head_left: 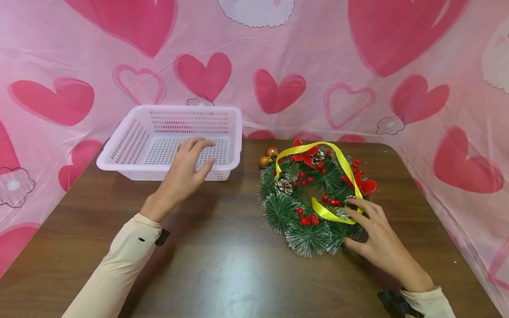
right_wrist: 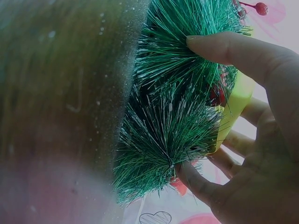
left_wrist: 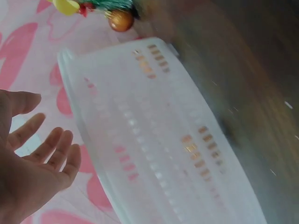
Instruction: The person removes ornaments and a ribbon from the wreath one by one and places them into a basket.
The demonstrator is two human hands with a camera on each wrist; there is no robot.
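Observation:
A round green Christmas wreath (head_left: 279,210) lies on the right half of the table, trimmed with red berries, pinecones and red flowers. Loosely across it runs a yellow ribbon (head_left: 320,210). My right hand (head_left: 376,238) is at the wreath's right edge, its fingers spread over the ribbon side and its thumb against the green needles (right_wrist: 163,116). On the left stands a white plastic basket (head_left: 126,166) with slotted walls. Above its near rim hovers my left hand (head_left: 185,170), holding nothing, fingers loosely bent. The left wrist view shows that hand apart from the basket wall (left_wrist: 140,112).
Two gold-brown baubles (head_left: 272,151) sit at the wreath's upper left, beside the gap between it and the basket. A pink heart-printed cloth (head_left: 280,46) hangs behind and around the brown wooden table (head_left: 215,280).

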